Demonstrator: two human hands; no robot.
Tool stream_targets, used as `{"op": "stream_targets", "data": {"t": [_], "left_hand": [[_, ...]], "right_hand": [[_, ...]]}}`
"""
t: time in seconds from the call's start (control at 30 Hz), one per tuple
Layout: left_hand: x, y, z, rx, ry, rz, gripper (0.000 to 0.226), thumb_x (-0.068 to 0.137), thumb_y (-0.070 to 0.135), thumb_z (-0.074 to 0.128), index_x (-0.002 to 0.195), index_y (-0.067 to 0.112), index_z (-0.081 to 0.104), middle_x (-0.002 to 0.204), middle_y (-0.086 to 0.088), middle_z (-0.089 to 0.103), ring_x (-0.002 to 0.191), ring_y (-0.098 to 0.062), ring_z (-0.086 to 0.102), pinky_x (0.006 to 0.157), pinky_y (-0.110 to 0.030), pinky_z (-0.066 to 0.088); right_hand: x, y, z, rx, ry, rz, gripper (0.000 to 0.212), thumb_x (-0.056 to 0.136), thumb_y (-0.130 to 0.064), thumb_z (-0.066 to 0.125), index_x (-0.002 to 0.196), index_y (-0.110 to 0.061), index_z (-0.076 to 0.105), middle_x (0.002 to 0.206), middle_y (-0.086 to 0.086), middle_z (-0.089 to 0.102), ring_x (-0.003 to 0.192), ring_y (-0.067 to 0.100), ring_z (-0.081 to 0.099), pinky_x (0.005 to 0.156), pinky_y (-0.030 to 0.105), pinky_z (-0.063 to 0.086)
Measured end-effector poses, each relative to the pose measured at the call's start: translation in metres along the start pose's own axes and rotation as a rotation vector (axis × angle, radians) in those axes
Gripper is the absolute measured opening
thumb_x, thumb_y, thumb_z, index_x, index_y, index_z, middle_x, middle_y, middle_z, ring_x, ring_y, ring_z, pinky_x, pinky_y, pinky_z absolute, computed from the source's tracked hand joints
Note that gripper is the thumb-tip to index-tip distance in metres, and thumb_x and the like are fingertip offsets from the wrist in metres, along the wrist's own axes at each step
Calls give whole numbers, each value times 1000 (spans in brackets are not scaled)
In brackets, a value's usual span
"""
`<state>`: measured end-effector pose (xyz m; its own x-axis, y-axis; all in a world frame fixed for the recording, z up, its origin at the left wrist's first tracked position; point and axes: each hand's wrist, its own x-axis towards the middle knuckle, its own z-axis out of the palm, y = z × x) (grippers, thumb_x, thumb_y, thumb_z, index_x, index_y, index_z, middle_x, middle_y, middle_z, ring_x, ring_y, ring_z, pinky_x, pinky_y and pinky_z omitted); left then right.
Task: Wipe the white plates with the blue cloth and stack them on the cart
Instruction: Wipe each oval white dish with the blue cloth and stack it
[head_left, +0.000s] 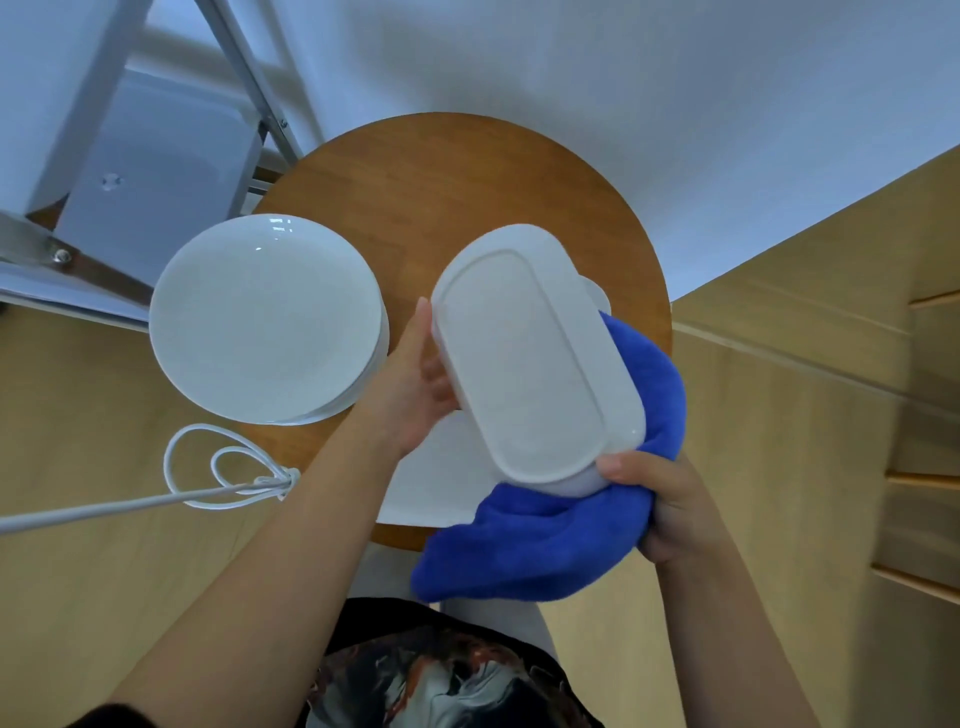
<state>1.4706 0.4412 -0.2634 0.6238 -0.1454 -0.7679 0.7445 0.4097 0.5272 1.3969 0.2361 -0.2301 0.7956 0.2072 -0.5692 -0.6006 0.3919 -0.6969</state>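
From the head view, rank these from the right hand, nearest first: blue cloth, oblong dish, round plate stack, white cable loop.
1. Blue cloth, gripped in the right hand.
2. Oblong dish, touching the thumb, just above.
3. Round plate stack, across the table to the left.
4. White cable loop, far left, off the table.

Oblong white dish held underside-up against the blue cloth

The oblong white dish (535, 353) sits tilted at frame centre, its base facing the camera. The blue cloth (561, 519) bunches under its lower right edge. A stack of round white plates (265, 319) lies left of centre.
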Motion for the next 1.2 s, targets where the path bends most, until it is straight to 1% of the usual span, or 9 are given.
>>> {"op": "stream_targets", "data": {"t": [0.17, 0.37, 0.47, 0.53, 0.67, 0.77, 0.93, 1.07, 1.2], "left_hand": [[0, -4, 0, -356, -299, -21, 57, 91, 61, 39, 119, 20, 67, 121, -8, 66, 112, -26, 62, 88, -43, 52], [-6, 11, -15, -290, -217, 68, 64, 84, 55, 46, 133, 15, 54, 130, -9, 61, 117, -24, 60, 90, -41, 52], [-8, 20, -12, -281, -143, 87, 63, 88, 54, 43, 135, 12, 50, 130, -9, 60, 117, -23, 60, 89, -39, 53], [-10, 23, -3, -289, -109, 68, 57, 94, 52, 40, 133, 11, 53, 126, -9, 63, 113, -23, 62, 87, -39, 54], [-19, 19, 26, -111, -170, 28, 49, 97, 51, 39, 101, 17, 73, 102, -7, 73, 91, -18, 71, 69, -30, 58], [-26, 13, 38, 4, -176, 10, 42, 93, 49, 51, 99, 15, 73, 96, -8, 74, 84, -18, 72, 65, -26, 57], [-32, 5, 32, -83, -211, -38, 34, 93, 39, 51, 95, 15, 75, 102, -8, 73, 90, -18, 71, 66, -26, 57], [-37, 2, 30, -105, -253, -82, 34, 91, 42, 52, 94, 19, 78, 108, -7, 72, 97, -18, 70, 75, -29, 58], [-43, 1, 33, -111, -310, -54, 50, 88, 61, 44, 112, 26, 71, 117, -4, 69, 108, -17, 65, 87, -32, 54]], "right_hand": [[5, 15, -10, 174, 35, 177, 62, 53, -13, 70, 115, -9, 64, 111, 16, 68, 100, 29, 67, 76, 35, 57], [6, 17, -4, -361, 447, 17, 45, 70, -25, 76, 111, -13, 61, 103, 10, 70, 103, 33, 65, 87, 45, 54], [-2, 14, 12, -599, 668, -253, 47, 66, -40, 73, 108, -36, 53, 96, -19, 67, 97, 3, 63, 77, 13, 51], [-6, 10, 30, -668, 562, -383, 54, 63, -50, 73, 110, -51, 47, 102, -36, 61, 98, -13, 57, 72, 2, 44], [2, 28, 67, -952, 260, -381, 62, 82, -64, 44, 138, -55, 18, 153, -25, 15, 141, -5, 15, 109, 9, 18], [15, 30, 82, -970, 287, -369, 49, 93, -49, 28, 134, -49, 1, 151, -24, 1, 140, -8, 3, 105, 1, 4], [26, 24, 96, -999, 471, -428, 43, 89, -57, 20, 130, -57, 9, 159, -3, 8, 143, 7, 10, 110, 17, 12], [34, 9, 104, -1104, 579, -477, 49, 95, -39, 31, 143, -28, 38, 153, 11, 28, 139, 26, 30, 112, 43, 29], [41, -3, 110, -1151, 674, -521, 38, 100, -23, 38, 133, -11, 53, 140, 11, 49, 129, 27, 43, 106, 34, 30]]}}
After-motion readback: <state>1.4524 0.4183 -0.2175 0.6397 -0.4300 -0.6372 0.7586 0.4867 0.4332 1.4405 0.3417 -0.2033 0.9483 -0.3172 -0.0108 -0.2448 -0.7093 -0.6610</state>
